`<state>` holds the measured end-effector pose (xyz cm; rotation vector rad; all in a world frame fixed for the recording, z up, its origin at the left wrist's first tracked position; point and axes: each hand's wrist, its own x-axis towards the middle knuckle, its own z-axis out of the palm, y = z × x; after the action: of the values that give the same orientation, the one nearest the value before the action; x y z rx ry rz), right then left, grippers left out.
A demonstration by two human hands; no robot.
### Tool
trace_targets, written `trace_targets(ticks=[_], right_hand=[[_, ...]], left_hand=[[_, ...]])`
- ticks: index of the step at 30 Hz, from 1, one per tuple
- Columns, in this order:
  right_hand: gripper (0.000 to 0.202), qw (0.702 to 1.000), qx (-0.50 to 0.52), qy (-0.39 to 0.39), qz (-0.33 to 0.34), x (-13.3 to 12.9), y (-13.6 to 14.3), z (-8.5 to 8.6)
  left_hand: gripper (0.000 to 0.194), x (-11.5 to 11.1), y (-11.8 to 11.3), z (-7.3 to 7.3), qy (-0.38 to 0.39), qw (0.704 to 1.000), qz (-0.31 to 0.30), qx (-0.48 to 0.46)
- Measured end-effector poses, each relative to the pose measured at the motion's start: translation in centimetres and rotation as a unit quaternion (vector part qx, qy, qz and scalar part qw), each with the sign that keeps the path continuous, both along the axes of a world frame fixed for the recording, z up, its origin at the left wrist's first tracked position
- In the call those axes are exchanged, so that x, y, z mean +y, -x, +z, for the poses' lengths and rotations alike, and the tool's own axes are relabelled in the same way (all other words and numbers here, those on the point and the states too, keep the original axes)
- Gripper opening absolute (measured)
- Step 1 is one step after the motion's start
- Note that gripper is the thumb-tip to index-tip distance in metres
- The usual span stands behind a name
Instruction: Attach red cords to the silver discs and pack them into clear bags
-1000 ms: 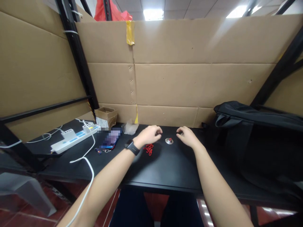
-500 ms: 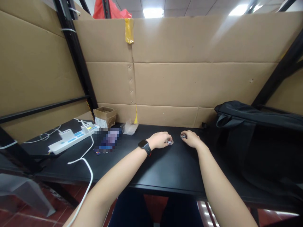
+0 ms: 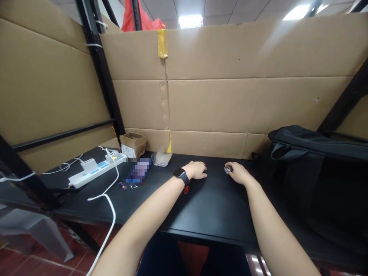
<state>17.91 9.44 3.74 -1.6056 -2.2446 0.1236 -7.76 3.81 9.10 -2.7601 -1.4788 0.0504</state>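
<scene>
My left hand, with a dark watch and a red cord at the wrist, is low over the black tabletop. Its thumb and fingertips are apart, and nothing shows between them. To its right, my right hand has its fingers closed on a small clear round object with a shiny, reddish middle. That object is at or just above the tabletop; its details are too small to tell. A gap of bare tabletop separates the two hands.
A black bag stands at the right. On the left are a white power strip with a white cable, a blurred-out phone-like item, a small cardboard box and a clear plastic bag. Cardboard panels wall the back.
The clear object that was at my left fingertips no longer shows there, and those fingers have parted. My right hand still holds its clear object. The view has shifted slightly.
</scene>
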Motion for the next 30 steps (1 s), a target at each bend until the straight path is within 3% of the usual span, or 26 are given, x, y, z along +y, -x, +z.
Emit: trace_targets(ticks=[6,12,21,30], right_hand=[[0.032,1.000,0.004,-0.007,0.001,-0.2,0.1,0.3],[0.033,0.999,0.006,-0.041,0.018,-0.5,0.3,0.8],[0.036,0.995,0.040,-0.062,0.071,-2.6,2.5,2.3],[0.032,0.978,0.153,-0.039,0.134,-4.0,4.1,3.1]], left_hand=[[0.037,-2.0,3.0,1.0,-0.118,0.986,0.061,-0.103],[0.019,-4.0,5.6,-0.1,-0.081,0.985,0.114,-0.105],[0.013,-3.7,4.9,-0.2,-0.081,0.983,0.118,-0.112],[0.014,-3.7,5.2,0.2,-0.109,0.952,0.092,-0.272]])
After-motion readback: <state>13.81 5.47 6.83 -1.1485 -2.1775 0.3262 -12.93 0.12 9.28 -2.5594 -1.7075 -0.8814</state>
